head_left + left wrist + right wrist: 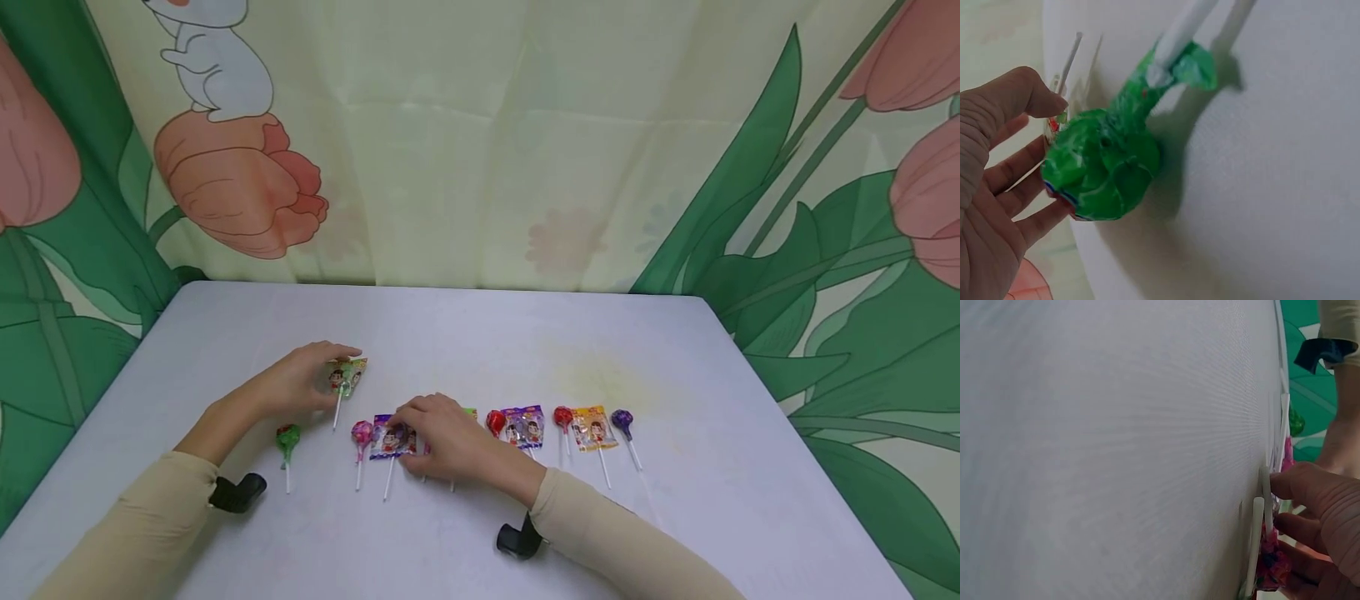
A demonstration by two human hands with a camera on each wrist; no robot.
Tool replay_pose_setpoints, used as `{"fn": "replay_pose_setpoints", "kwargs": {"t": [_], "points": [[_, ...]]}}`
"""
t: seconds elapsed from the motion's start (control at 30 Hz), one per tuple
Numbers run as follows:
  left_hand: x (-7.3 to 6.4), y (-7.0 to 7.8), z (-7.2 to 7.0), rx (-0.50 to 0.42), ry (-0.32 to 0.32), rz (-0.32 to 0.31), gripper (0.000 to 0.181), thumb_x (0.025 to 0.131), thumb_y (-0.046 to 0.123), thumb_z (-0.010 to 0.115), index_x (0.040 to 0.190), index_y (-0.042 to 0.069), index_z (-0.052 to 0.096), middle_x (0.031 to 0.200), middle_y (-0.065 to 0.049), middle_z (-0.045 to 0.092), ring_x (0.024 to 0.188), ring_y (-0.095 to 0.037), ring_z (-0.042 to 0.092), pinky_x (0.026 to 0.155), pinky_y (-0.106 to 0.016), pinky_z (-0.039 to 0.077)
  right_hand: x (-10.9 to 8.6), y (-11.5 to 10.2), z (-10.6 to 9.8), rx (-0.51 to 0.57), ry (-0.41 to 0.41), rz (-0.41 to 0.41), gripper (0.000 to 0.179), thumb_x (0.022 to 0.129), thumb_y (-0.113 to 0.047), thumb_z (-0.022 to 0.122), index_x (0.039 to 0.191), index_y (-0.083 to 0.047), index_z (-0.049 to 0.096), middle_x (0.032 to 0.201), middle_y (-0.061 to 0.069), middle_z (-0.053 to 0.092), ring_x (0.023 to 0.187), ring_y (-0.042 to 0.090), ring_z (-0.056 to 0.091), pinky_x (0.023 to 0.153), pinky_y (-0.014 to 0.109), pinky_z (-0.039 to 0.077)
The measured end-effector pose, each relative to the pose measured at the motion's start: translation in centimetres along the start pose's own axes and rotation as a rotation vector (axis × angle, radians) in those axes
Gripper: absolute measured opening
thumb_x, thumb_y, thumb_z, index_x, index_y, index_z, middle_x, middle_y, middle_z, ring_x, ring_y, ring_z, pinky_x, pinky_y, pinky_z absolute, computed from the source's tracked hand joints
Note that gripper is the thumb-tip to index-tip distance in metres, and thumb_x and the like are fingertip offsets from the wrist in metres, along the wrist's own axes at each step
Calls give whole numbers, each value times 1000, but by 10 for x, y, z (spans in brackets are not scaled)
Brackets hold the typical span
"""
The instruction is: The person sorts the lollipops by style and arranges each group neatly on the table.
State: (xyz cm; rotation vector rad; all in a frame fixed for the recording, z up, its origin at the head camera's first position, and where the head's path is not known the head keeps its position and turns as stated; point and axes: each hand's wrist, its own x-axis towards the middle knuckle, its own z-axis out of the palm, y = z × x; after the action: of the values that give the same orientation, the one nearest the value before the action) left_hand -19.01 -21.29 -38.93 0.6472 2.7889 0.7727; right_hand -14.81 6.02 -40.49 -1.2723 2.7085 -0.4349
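My left hand (300, 383) holds a lollipop in a flat green-yellow wrapper (348, 377) between thumb and fingers, its stick pointing down. In the left wrist view a round green lollipop (1104, 165) looms before that hand and partly hides the held one. My right hand (442, 437) is low over the row, thumb and fingertips at the right side of a purple-wrapped flat lollipop (390, 439), pinching its edge. A pink round lollipop (362, 433) lies left of it. Beneath the right palm, more lollipops are mostly hidden; a red-pink one (1272, 565) shows in the right wrist view.
Farther right lie a red lollipop (496, 422), a purple flat one (524, 427), another red one (563, 418), an orange flat one (594, 428) and a dark purple one (622, 421). They are on a white-covered table (465, 342), with a printed curtain (465, 167) behind it.
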Motion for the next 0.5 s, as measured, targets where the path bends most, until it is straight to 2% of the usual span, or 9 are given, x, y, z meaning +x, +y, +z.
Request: {"fn": "replay_pose_setpoints", "kwargs": {"t": [0.2, 0.5], "points": [[10, -10, 0, -11, -4, -17, 71, 81, 5, 82, 145, -1, 52, 136, -23, 60, 131, -45, 49, 111, -64, 39, 2, 0, 1, -1, -2, 5, 45, 93, -31, 73, 133, -15, 65, 132, 1, 65, 124, 17, 58, 114, 32, 41], [16, -15, -2, -14, 0, -18, 70, 81, 3, 81, 144, -3, 52, 137, -26, 59, 129, -46, 51, 111, -63, 40, 1, -1, 0, -2, 3, 11, 44, 92, -31, 74, 132, -15, 65, 130, 0, 66, 122, 17, 58, 112, 31, 42]]}}
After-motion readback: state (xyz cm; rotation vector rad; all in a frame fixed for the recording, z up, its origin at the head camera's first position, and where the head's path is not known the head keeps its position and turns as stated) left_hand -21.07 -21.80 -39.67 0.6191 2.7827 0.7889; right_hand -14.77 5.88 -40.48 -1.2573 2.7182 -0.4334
